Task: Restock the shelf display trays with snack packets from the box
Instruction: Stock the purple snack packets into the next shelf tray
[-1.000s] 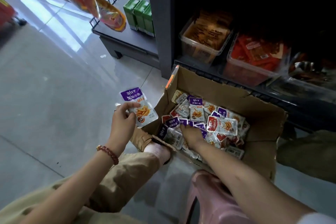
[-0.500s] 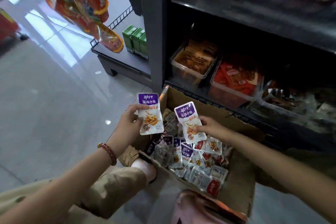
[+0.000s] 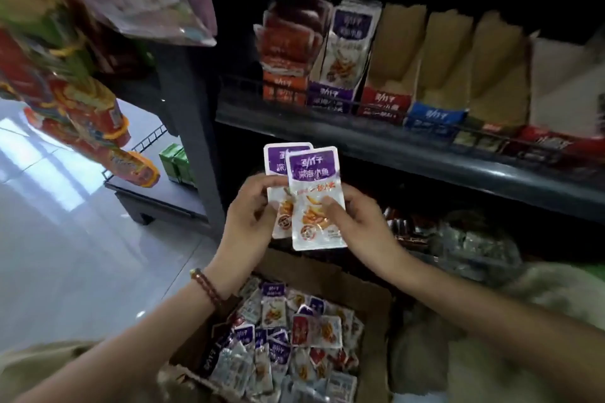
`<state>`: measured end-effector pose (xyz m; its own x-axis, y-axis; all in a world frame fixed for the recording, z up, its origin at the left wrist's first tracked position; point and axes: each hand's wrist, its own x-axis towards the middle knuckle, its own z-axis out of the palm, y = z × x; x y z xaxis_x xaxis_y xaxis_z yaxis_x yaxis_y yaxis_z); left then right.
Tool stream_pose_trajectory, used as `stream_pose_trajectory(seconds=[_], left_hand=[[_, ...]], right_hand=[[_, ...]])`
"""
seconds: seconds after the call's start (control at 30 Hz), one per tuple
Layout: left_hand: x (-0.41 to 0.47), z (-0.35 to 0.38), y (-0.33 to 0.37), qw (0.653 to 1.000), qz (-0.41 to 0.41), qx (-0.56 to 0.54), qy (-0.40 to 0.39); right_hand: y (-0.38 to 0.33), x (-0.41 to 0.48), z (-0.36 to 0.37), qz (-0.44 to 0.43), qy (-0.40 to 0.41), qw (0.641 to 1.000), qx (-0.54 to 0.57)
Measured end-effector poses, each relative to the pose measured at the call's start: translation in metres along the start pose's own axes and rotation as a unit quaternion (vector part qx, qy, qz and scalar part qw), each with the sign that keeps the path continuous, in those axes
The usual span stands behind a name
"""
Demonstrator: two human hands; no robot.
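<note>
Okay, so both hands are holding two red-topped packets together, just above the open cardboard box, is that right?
Not quite: the packets are purple-topped, not red-topped. The head view shows the left hand and right hand holding the two purple-topped packets together above the open cardboard box.

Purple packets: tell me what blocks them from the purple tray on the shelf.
Nothing visible does. The left hand and right hand hold the packets in open air below the shelf edge; the purple tray stands above it, behind a low wire rail, with upright packets inside.
</note>
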<state>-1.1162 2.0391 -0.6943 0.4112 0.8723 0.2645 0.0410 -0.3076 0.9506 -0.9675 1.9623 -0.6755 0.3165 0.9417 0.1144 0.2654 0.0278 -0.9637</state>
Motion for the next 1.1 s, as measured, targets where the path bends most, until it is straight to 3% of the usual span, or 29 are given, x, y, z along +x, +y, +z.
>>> stream_pose_trajectory(seconds=[0.17, 0.33, 0.47, 0.63, 0.87, 1.1], left_hand=[[0.021, 0.020, 0.035, 0.996, -0.020, -0.092, -0.007], [0.032, 0.040, 0.054, 0.989, -0.021, -0.149, -0.003], [0.035, 0.056, 0.056, 0.985, -0.026, -0.173, -0.003], [0.035, 0.069, 0.059, 0.971, -0.065, -0.228, -0.023], [0.035, 0.070, 0.061, 0.986, -0.016, -0.158, -0.057], [0.044, 0.060, 0.063, 0.990, 0.070, -0.123, -0.030]], right_hand=[[-0.024, 0.007, -0.011, -0.024, 0.063, 0.997, 0.041], [-0.033, 0.011, -0.031, -0.036, 0.044, 0.996, -0.075], [-0.034, 0.013, -0.034, 0.027, 0.062, 0.997, 0.042], [-0.041, 0.019, -0.037, 0.011, 0.069, 0.987, 0.142], [-0.040, 0.012, -0.028, -0.049, 0.082, 0.985, 0.146], [-0.053, 0.021, -0.043, -0.036, 0.083, 0.986, 0.139]])
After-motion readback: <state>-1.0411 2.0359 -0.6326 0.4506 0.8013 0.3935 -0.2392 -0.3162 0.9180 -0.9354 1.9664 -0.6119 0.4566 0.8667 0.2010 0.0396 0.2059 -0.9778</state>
